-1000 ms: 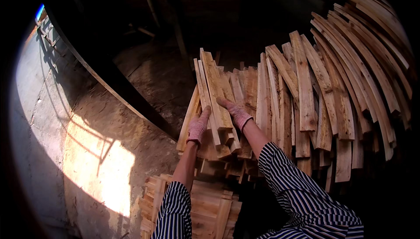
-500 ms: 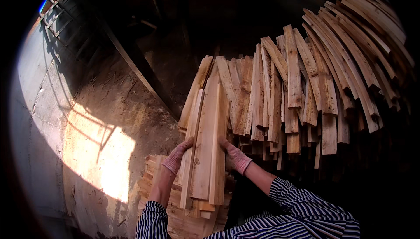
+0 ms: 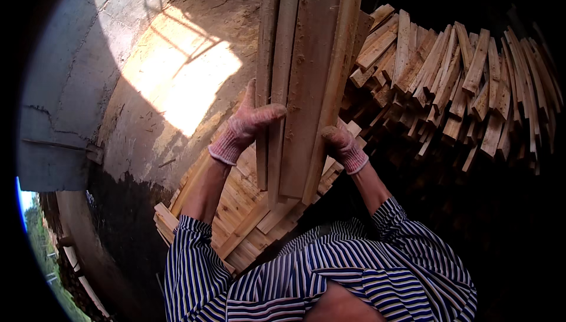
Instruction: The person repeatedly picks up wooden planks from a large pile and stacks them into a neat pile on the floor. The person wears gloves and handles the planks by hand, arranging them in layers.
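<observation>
Between my hands hangs a bundle of several rough wooden boards point(image 3: 311, 80), lifted and pointing away from me. My left hand point(image 3: 243, 126), in a pinkish knit glove, clasps its left side, the thumb laid over the narrow boards. At the right edge my gloved right hand point(image 3: 345, 146) presses in, its thumb on the front and its other fingers hidden behind the wood. Under the bundle lies a layered stack of planks point(image 3: 237, 219), partly covered by my arms and the boards.
A long, high pile of wooden strips point(image 3: 448, 80) runs along the right. To the left, a sunlit patch falls on the dirt floor point(image 3: 194, 80) beside a pale concrete wall point(image 3: 59, 80). Greenery point(image 3: 44, 248) shows through an opening at lower left.
The boards have come up off the pile toward me, held in both hands. My view has swung, so the strip pile sits farther right and more of the plank stack shows.
</observation>
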### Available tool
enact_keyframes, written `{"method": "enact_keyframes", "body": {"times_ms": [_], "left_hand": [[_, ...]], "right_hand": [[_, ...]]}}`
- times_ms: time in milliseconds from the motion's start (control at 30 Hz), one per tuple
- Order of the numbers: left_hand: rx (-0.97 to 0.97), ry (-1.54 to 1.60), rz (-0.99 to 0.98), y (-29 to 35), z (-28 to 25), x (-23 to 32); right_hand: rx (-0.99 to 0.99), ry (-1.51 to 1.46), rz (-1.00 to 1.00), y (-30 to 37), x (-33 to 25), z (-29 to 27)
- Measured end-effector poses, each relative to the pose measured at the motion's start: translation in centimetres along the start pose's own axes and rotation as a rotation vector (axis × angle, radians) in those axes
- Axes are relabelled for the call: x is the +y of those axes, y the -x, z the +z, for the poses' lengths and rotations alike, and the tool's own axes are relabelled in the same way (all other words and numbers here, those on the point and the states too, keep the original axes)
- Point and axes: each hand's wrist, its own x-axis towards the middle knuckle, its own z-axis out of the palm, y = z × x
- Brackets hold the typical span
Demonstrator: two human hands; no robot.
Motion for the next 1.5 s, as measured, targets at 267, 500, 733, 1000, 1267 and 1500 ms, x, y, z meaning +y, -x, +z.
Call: {"method": "enact_keyframes", "body": {"times_ms": [267, 500, 733, 1000, 1267, 1500], "left_hand": [[0.297, -0.384, 0.504, 11.5, -6.2, 1.7], [0.285, -0.820, 0.321, 15.6, -11.5, -14.6], [0.284, -0.199, 0.092, 14.9, -10.1, -16.2], [0.507, -0.208, 0.159, 13.6, -6.9, -15.3], [0.666, 0.511, -0.396, 7.9, -3.2, -28.7], [1.064, 0.068, -0.333, 11.3, -5.7, -34.8]], "right_hand": [[-0.297, 0.310, -0.021, -8.9, -0.1, 10.5], [-0.581, 0.764, -0.037, -11.3, 9.3, 8.4], [-0.585, 0.532, 0.255, -14.2, 9.8, 8.4], [-0.284, 0.318, 0.641, -13.9, 5.0, 8.5], [0.133, 0.628, 0.505, -10.7, 12.4, -9.1], [0.276, 1.418, 0.103, -8.2, 13.7, -1.5]]}}
